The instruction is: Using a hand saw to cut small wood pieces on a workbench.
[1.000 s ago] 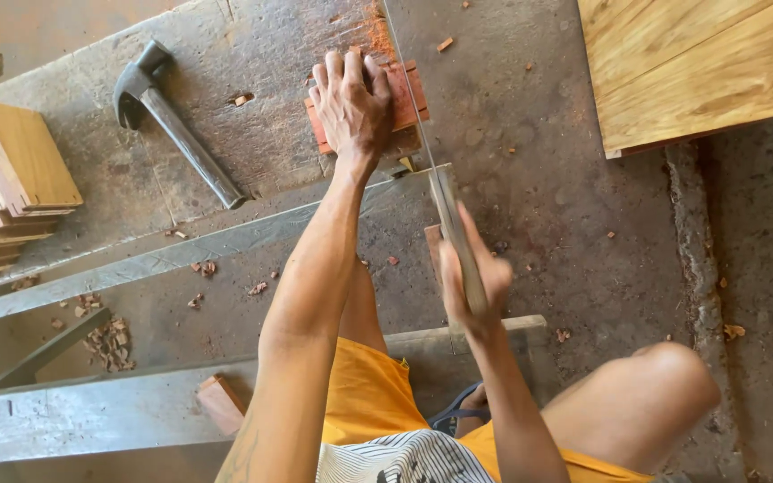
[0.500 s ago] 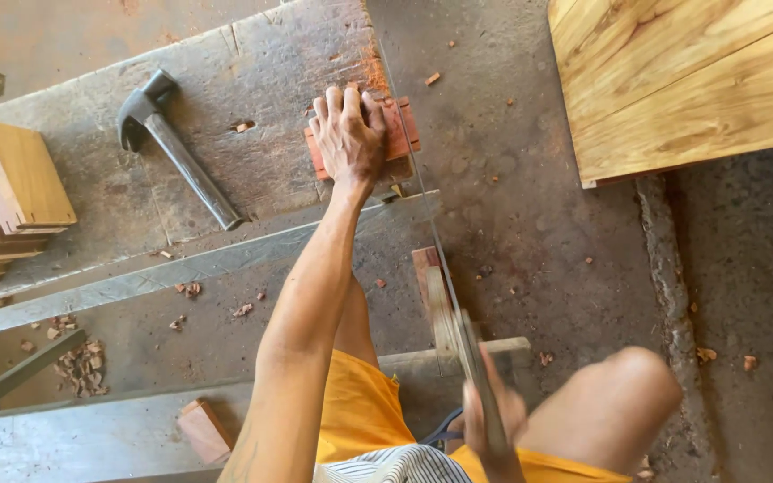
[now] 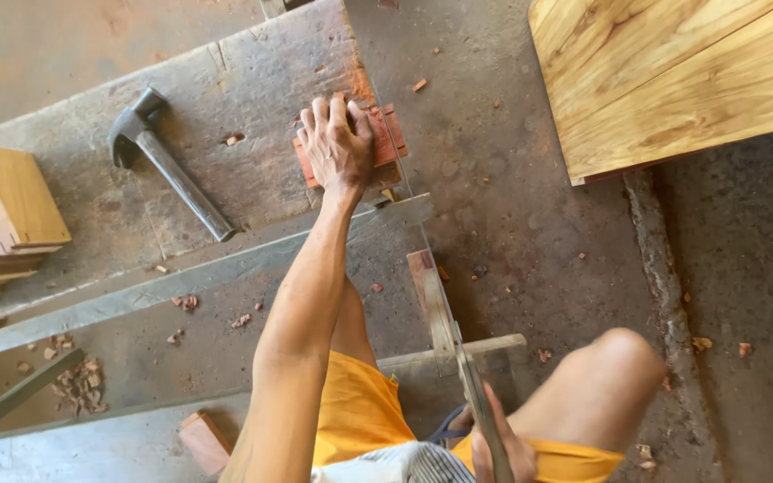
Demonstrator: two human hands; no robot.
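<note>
- Your left hand (image 3: 340,143) is lying flat, fingers spread, pressing down on the reddish wood block (image 3: 385,141) at the edge of the worn grey surface (image 3: 252,72); it is not gripping, only pressing.
- Your right hand (image 3: 501,447) is clenching around the handle of the saw (image 3: 445,322), low in view and well below the block; the blade is running up from that hand to the block's right edge, just beside your left hand's fingers.
- A hammer (image 3: 167,161) is lying on the surface well to the left of the block, head up, handle slanting down toward the block's side.
- A stack of thin wooden boards (image 3: 2,215) is sitting further left of the block, beyond the hammer.
- A light wooden panel (image 3: 673,80) is lying to the block's right, well apart; wood chips (image 3: 78,380) are scattering the floor below-left of it.
</note>
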